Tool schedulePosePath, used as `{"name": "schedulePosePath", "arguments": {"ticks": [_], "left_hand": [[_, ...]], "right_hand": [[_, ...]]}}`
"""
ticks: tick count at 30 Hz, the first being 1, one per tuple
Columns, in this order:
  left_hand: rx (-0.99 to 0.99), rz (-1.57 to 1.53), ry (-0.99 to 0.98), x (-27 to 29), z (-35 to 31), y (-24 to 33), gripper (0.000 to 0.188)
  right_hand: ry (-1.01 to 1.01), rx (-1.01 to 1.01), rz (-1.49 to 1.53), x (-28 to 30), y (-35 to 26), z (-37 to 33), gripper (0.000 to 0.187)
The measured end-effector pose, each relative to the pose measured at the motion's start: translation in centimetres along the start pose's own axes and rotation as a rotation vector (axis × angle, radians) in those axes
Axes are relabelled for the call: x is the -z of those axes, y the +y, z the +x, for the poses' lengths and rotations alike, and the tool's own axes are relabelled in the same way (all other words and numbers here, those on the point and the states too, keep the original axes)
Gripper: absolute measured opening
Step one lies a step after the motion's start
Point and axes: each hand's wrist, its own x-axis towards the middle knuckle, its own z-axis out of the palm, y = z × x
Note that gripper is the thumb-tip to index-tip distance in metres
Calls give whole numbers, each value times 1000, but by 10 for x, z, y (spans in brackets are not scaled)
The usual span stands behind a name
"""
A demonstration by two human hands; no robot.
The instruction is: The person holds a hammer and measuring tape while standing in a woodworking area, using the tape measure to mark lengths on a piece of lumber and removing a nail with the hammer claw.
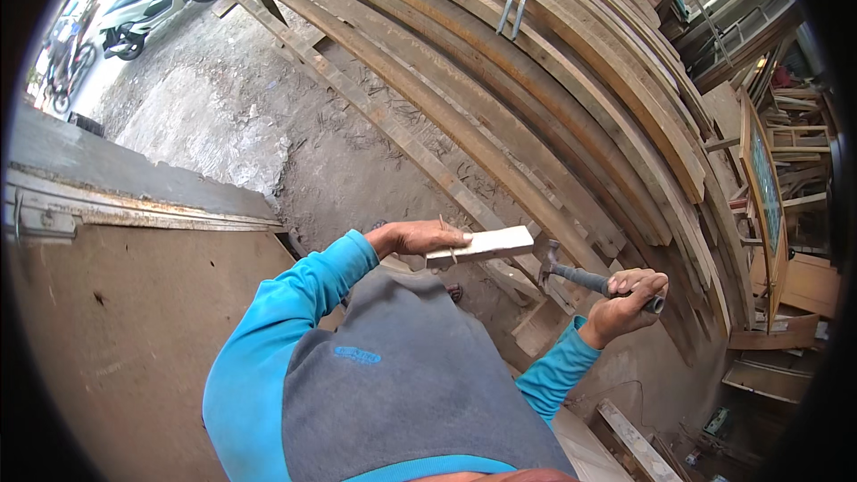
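Wood block (491,245) & hammer (580,279), 1 per hand; hands apart.
L hand (418,237) clamped on block's L end, fwd of grey/blue shirt (402,366); R hand (629,302) wrapped round hammer handle, head just beside block's R end, contact unclear. Pincers (513,7) on long planks (594,94) beyond.
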Motion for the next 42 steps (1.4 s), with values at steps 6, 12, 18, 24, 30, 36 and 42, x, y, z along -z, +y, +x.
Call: {"name": "schedulePosePath", "arguments": {"ticks": [6, 12, 18, 24, 30, 36, 42], "left_hand": [[-120, -785, -109, 95, 28, -3, 98], [-167, -540, -245, 133, -1, 23, 70], [-211, -220, -54, 150, -33, 27, 72], [-228, -73, 121, 188, -57, 34, 76], [-258, -191, 435, 216, -112, 53, 74], [-241, -228, 748, 256, -119, 64, 79], [-442, 152, 1106, 323, -100, 124, 70]], "right_hand": [[4, 126, -150, -71, -5, -15, 48], [-3, 144, -21, -123, -19, -16, 48], [-36, 363, 20, -187, -42, 45, 44], [-327, 1115, -206, -257, 0, 133, 30], [-531, 799, -601, -264, 130, 136, 9], [-497, 560, -776, -254, 178, 74, 19], [-469, 406, -851, -279, 155, 65, 44]]}}
